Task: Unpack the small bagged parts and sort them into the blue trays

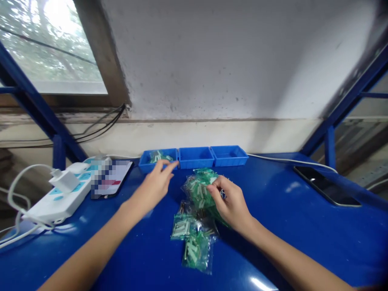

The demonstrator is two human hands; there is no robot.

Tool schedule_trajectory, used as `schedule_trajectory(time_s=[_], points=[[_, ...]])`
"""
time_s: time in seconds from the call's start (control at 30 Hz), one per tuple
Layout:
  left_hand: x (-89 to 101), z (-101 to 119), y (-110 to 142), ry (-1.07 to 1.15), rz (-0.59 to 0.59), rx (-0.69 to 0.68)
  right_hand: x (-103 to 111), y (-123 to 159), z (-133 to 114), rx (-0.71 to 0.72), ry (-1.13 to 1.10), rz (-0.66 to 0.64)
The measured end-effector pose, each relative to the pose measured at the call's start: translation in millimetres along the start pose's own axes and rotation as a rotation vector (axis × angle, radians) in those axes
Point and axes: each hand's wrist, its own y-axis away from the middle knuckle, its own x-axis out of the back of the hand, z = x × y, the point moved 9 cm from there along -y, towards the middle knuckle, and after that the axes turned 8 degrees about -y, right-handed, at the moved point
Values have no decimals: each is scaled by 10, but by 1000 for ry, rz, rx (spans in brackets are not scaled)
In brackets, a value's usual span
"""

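A pile of small clear-and-green plastic packets (198,194) lies in the middle of the blue table; pale strip-like pieces show inside them. My right hand (228,200) is at the pile's right side, thumb and forefinger pinched on a packet. Just in front of the left blue bin (145,162) hovers my left hand (159,178), fingers apart and nothing visible in them. Several similar packets (159,156) rest in that bin. Nearer to me, a packet of white pieces (182,227) and another packet (197,252) lie flat.
A middle blue bin (195,163) and a right blue bin (230,161) stand beside the left one, along the wall. At left are a white power strip (68,202) with cables and a phone (117,178). A dark phone (327,186) lies at right.
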Motion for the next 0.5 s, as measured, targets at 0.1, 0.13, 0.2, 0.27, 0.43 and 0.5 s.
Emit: schedule_trajectory(time_s=[0.1,0.13,0.2,0.27,0.43,0.5], points=[[-331,217,236,104,-83,-27,33,-6,53,-27,-1,32],[-394,250,295,112,-102,-16,21,-3,49,-23,10,24],[-464,281,371,116,-135,10,-24,7,30,-3,52,-13],[-499,284,404,111,-172,40,-68,13,36,-3,90,-56],[-552,267,386,201,-225,115,-122,-2,155,-76,140,-149],[-548,241,365,246,-199,140,-181,8,184,-64,212,-224]])
